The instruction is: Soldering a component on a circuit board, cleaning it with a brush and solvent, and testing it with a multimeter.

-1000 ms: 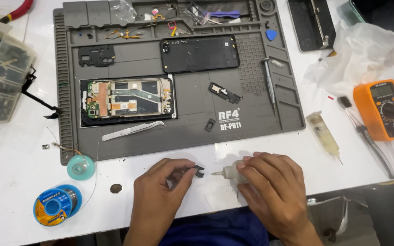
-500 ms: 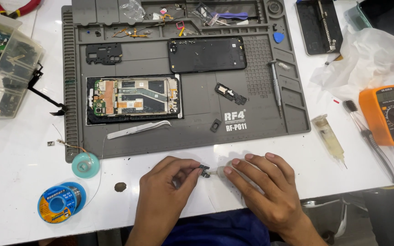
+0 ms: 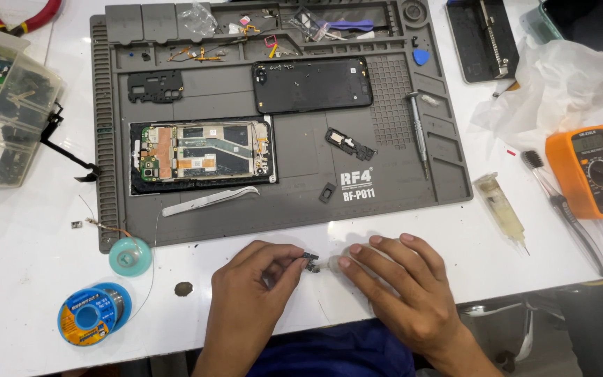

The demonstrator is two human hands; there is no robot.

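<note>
Flanking hands — tweezers, solder spool

Left hand: fingertips now pinch the small black part higher, nearer the mat.
Right hand: fingers spread flatter over the white bottle, its tip meeting the part.

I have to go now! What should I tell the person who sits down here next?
Left hand: fingers pinch a small black part just above the white table.
Right hand: wrapped over a small whitish bottle, its tip at the part.
Opened phone and black back cover lie on the grey mat; tweezers lie below the phone.
Done: phone is open.
Left: part is still out of the phone.
</note>
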